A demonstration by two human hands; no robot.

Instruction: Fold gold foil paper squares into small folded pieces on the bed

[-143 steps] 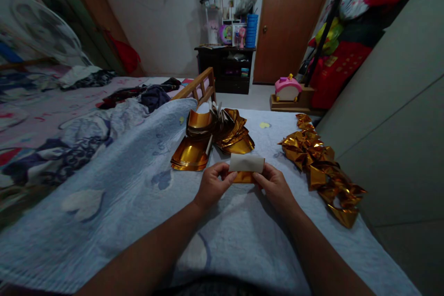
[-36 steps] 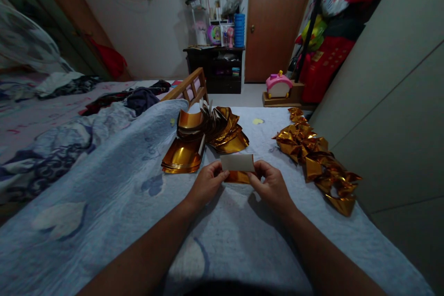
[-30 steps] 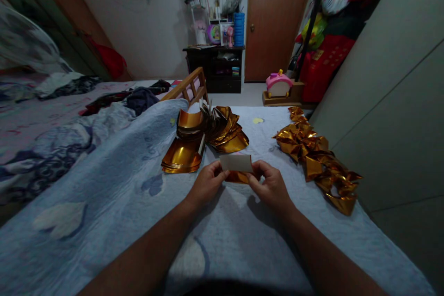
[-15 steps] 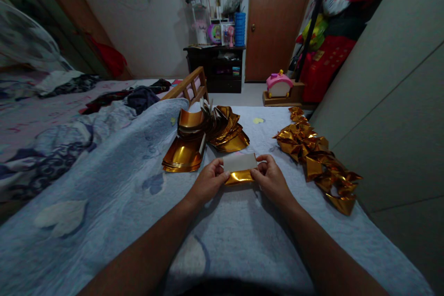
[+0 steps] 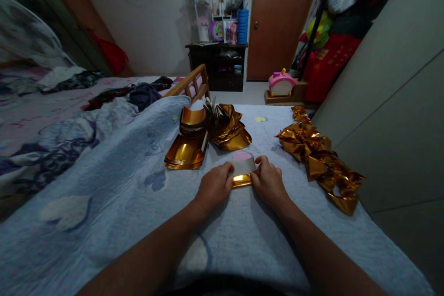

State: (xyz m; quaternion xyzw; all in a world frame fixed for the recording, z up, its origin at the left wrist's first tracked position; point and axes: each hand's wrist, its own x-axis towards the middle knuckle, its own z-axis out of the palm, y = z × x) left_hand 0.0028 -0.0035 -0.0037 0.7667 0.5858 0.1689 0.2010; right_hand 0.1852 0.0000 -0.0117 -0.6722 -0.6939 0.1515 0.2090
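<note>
A sheet of gold foil paper [image 5: 242, 180] is stretched between my two hands just above the bed, its near edge folded over to show a shiny gold band and its pale back facing up behind that. My left hand [image 5: 215, 184] grips the left end, fingers closed. At the right end my right hand [image 5: 268, 178] pinches it between thumb and fingers. Beyond my hands, a fanned pile of gold foil sheets [image 5: 187, 149] rests on the bedcover. Folded gold foil pieces [image 5: 301, 141] lie in a row to the right.
A pale blue bedcover [image 5: 138, 226] with heart shapes spreads under everything. Rumpled clothes [image 5: 142, 97] lie at the left, near a wooden rail [image 5: 194, 81]. A grey cabinet side [image 5: 391, 101] borders the bed on the right. Farther back stands a pink toy [image 5: 281, 84].
The folded gold band has become narrower, and less of the pale back shows. My left hand has moved slightly right and curled further round its end. The view has shifted a little.
</note>
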